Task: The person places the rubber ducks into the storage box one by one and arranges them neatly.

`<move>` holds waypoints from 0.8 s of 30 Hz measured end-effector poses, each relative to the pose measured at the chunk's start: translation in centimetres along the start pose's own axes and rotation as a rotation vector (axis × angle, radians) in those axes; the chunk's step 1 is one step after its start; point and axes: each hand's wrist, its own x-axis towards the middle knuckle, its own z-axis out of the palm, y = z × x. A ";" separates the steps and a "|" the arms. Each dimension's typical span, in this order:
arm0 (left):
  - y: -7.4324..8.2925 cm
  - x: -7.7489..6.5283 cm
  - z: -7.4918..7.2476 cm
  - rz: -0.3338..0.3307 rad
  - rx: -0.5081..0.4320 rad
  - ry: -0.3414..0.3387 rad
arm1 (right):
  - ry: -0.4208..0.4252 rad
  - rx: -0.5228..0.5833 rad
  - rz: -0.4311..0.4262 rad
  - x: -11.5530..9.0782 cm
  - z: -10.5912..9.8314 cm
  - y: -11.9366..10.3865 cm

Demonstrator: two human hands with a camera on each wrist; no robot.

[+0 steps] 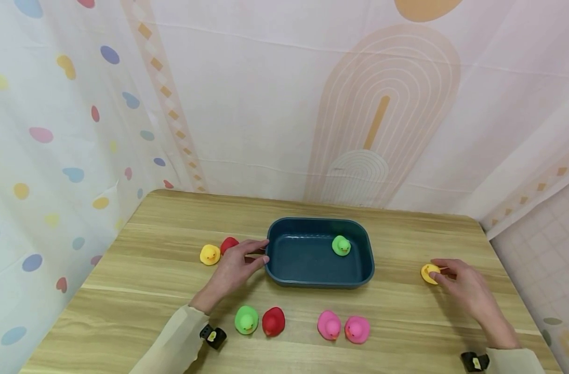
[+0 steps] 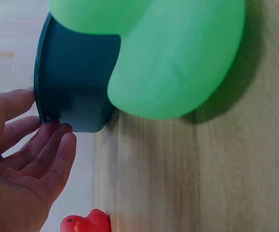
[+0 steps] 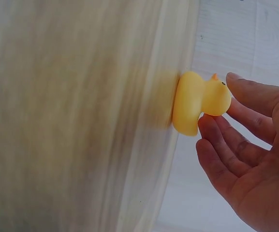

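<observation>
1. Right grip [image 1: 468,288]: thumb and fingers curl about the head of a yellow duck [image 1: 427,271], apparently a light pinch; its firmness cannot be judged.
2. The yellow duck sits upright, its base apparently on the table [image 1: 406,311], right of the blue tub [image 1: 303,259] and well apart from it.
3. Left grip [image 1: 235,267]: relaxed digits touch the tub's left end from outside, apparently steadying it. A green duck [image 1: 341,245] lies inside, toward the right.
4. Step in hand, as judged: securing the yellow duck. The next move would call for even pressure on its head and a straight lift, with the tub held steady.
5. Lettering: no brand or writing is legible. The black wrist device [image 1: 213,336] on the left bears a pale mark too small to read; the curtain [image 1: 247,104] shows printed shapes.
</observation>
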 end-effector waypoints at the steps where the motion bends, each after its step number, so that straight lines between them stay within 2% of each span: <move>1: 0.0 0.0 0.0 0.000 0.000 0.001 | -0.001 0.001 0.000 0.0 0.0 0.0; 12: 0.0 -0.1 0.0 0.001 -0.002 0.003 | 0.021 -0.003 0.000 -0.1 -0.1 -0.2; 24: -0.1 0.0 -0.1 0.001 0.001 0.006 | 0.173 -0.014 -0.126 -0.5 -0.6 -1.3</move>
